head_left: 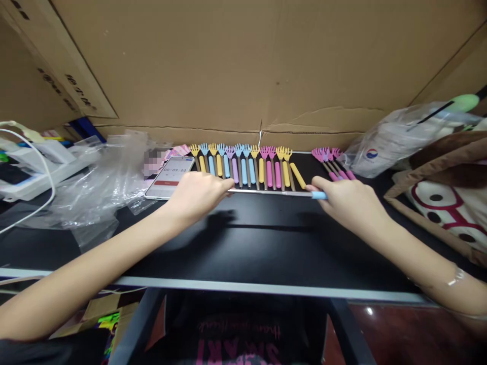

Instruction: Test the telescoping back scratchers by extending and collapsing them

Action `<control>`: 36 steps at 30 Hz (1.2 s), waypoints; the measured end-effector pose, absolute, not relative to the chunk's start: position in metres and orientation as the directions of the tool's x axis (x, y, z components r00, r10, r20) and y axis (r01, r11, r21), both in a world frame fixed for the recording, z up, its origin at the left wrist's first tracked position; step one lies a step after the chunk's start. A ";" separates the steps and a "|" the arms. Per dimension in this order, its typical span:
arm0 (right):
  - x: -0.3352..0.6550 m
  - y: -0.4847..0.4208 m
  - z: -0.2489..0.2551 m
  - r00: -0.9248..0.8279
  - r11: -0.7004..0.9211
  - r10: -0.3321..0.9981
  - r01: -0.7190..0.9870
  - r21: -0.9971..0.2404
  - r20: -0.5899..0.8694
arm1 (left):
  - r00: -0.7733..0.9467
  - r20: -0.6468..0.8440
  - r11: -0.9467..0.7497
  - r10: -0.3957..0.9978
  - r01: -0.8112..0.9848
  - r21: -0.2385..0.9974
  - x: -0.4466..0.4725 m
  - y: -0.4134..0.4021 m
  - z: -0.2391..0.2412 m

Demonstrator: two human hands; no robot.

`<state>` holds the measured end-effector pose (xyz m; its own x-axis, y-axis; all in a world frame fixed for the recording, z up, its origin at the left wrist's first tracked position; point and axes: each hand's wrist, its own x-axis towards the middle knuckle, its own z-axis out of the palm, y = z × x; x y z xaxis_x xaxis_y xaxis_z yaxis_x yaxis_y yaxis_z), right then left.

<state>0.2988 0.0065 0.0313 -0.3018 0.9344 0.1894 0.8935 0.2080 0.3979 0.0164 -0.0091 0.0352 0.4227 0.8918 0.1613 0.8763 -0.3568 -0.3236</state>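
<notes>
A thin silver rod with a light blue grip lies stretched sideways just in front of a row of small hand-shaped back scratchers. My left hand is closed round the rod's left end, which is hidden under the fingers. My right hand pinches the blue grip at the right end. The row stands side by side on the black table, with yellow, blue, purple and pink handles. A separate bunch of pink scratchers lies just beyond my right hand.
A phone showing a timer lies left of the row. Crumpled clear plastic and a white cable lie at the left. A filled plastic bag and a brown plush item sit at the right. A cardboard wall closes the back.
</notes>
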 end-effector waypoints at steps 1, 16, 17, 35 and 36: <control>0.292 0.005 0.031 -0.300 0.218 0.940 0.895 0.388 0.165 | 0.423 0.150 -0.363 0.894 0.878 -0.312 0.020 -0.011 0.035; 0.244 -0.004 0.013 -0.593 0.478 0.750 0.792 0.381 0.293 | 0.534 0.295 -0.471 0.792 0.843 -0.261 0.046 -0.010 0.014; 0.243 -0.006 0.012 -0.624 0.505 0.719 0.772 0.386 0.307 | 0.551 0.331 -0.484 0.766 0.833 -0.268 0.046 -0.009 0.013; 0.256 0.007 0.015 -0.789 0.588 0.479 0.614 0.527 0.385 | 0.783 0.571 -0.436 0.244 0.615 -0.657 0.044 -0.010 0.009; 0.260 0.008 0.016 -0.792 0.579 0.481 0.610 0.541 0.377 | 0.783 0.563 -0.439 0.264 0.617 -0.653 0.042 -0.008 0.011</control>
<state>0.2596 0.0076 0.0162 -0.7916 0.4807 0.3774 0.6097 0.5792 0.5411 0.0423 -0.0082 0.0106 0.7834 0.2638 0.5628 0.6170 -0.4395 -0.6528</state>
